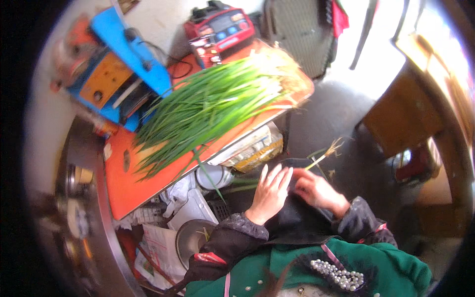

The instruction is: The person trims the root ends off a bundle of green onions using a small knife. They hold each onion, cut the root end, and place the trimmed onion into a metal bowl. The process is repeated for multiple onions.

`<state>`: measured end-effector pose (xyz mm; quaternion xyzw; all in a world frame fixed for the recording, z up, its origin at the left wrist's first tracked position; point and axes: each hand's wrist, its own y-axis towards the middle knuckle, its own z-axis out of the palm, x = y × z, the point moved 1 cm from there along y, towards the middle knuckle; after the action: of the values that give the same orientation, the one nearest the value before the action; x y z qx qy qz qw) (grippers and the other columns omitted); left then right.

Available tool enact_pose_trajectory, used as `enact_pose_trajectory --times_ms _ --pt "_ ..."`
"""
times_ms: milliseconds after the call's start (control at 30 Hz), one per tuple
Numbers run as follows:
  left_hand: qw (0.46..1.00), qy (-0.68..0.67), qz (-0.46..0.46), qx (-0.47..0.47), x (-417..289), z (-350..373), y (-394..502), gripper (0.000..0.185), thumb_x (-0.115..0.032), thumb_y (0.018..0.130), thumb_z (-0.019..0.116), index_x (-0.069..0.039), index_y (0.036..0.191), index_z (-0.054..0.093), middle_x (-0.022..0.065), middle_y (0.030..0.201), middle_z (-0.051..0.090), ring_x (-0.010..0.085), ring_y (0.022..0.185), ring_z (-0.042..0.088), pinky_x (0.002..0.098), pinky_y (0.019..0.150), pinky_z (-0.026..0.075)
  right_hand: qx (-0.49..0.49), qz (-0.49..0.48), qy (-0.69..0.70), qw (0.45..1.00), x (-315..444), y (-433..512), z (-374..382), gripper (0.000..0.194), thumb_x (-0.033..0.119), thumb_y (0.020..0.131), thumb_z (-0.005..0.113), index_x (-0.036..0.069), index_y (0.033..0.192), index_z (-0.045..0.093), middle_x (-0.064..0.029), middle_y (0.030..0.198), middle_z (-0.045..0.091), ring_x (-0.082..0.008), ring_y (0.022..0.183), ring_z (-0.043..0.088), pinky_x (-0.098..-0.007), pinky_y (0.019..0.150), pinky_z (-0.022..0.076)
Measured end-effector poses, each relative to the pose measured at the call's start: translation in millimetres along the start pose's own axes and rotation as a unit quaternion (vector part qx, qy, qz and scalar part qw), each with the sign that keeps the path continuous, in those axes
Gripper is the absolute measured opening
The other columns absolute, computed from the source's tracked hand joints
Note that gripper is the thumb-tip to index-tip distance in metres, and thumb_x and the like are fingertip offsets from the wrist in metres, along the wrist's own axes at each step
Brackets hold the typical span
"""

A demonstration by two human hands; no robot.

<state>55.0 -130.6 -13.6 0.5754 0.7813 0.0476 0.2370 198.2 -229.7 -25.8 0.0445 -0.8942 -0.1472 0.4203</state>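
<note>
My right hand (pixel 320 193) has its fingers curled around the white stalk of a single spring onion (pixel 315 162). The onion's stringy roots stick out past the fingers, up and to the right. Close beside it, my left hand (pixel 270 195) has its fingers stretched out; its thumb and palm side are hidden. Green leaves (pixel 243 185) show blurred to the left of that hand, and whether it grips them is unclear. Beyond the hands, a large heap of spring onions (pixel 211 100) lies on an orange-topped table (pixel 128 189), roots towards the right end.
A blue rack (pixel 130 52) and a red device with buttons (pixel 226 29) stand at the table's back. Below the table are a brick-patterned box (pixel 256 148), a white tub (pixel 213 176) and a round metal pan (pixel 195 237). A wooden stool (pixel 404 111) stands right.
</note>
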Motion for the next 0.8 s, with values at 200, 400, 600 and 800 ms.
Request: enact_pose_trajectory --times_ms 200,400,600,800 --pt "0.981 -0.126 -0.141 -0.052 37 -25 -64 0.033 -0.009 0.077 0.058 -0.004 0.11 0.054 0.0123 0.083 0.061 0.0301 0.075 0.059 0.0385 0.065 0.047 0.145 -0.088 0.068 0.983 40 44 24 0.012 0.005 0.073 0.061 0.0 0.08 0.051 -0.0169 0.115 0.051 -0.0349 0.085 0.058 -0.0374 0.072 0.0498" --pt "0.954 -0.183 -0.225 -0.075 35 -58 -102 0.021 -0.003 0.076 0.057 -0.003 0.097 0.059 0.0134 0.083 0.059 0.0312 0.077 0.058 0.0356 0.066 0.047 0.162 -0.092 0.198 0.962 55 68 26 0.014 0.003 0.072 0.064 0.0 0.082 0.055 -0.0149 0.11 0.056 -0.0295 0.091 0.059 -0.0358 0.078 0.0482" --pt "0.871 -0.286 -0.35 -0.192 18 -88 -139 0.018 0.002 0.079 0.055 0.0 0.097 0.059 0.0077 0.085 0.061 0.0156 0.077 0.06 0.0271 0.07 0.047 0.186 -0.032 0.335 0.923 70 57 23 0.009 0.005 0.077 0.065 0.0 0.083 0.059 -0.0118 0.093 0.063 -0.0204 0.089 0.059 -0.0319 0.078 0.0462" --pt "0.729 -0.465 -0.219 -0.452 15 -125 -152 0.017 -0.001 0.082 0.052 0.001 0.099 0.052 0.0118 0.09 0.06 0.0201 0.081 0.058 0.0336 0.078 0.047 0.153 -0.026 0.36 0.92 79 13 12 0.012 0.004 0.078 0.065 0.001 0.08 0.054 -0.0129 0.092 0.064 -0.0188 0.086 0.059 -0.0301 0.076 0.0453"
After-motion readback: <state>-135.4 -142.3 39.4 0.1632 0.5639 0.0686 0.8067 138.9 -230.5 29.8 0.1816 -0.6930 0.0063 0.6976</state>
